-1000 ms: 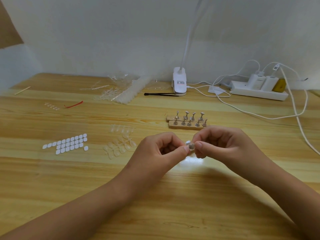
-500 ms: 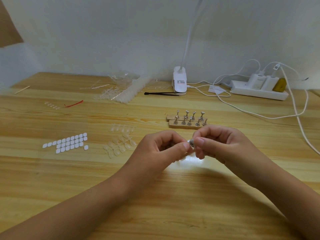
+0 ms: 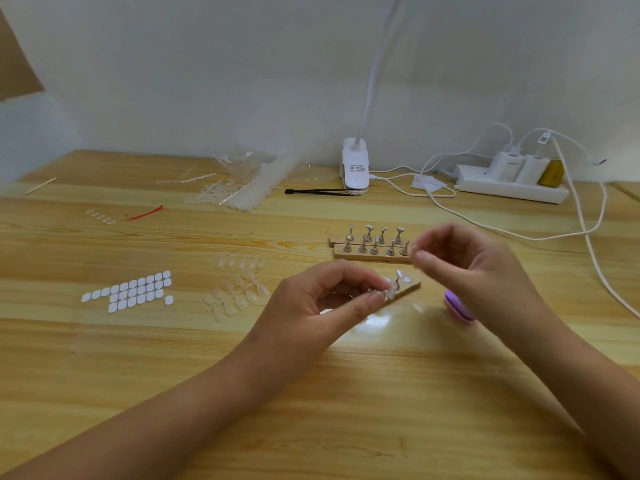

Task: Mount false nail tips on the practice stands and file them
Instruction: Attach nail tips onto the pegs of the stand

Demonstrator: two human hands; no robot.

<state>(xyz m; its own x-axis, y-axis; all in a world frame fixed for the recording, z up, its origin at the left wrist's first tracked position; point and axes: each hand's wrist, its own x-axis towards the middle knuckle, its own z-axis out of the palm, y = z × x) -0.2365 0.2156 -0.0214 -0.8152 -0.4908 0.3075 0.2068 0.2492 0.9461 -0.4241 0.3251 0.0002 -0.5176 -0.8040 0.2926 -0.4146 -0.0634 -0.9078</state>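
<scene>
My left hand (image 3: 332, 299) pinches a small metal practice stand (image 3: 390, 289) between thumb and fingers; a clear piece sits on its head. Just past it lies a wooden base strip (image 3: 410, 289) with another stand (image 3: 401, 278) on it. My right hand (image 3: 474, 271) hovers up and to the right, apart from the stand, blurred, fingers curled with thumb and forefinger close together; whether it holds anything I cannot tell. A purple nail file (image 3: 457, 306) lies on the table under it. Two more wooden bases with several metal stands (image 3: 374, 242) sit behind.
Loose clear nail tips (image 3: 239, 289) and rows of white adhesive tabs (image 3: 128, 292) lie to the left. At the back are a white clip lamp (image 3: 355, 166), black tweezers (image 3: 318, 191), plastic bags (image 3: 242, 181), and a power strip (image 3: 509, 183) with cables (image 3: 588, 244) trailing right.
My right hand has let go of the stand and moved up and to the right. The left hand keeps the stand. The wooden strip and purple file have come into view.
</scene>
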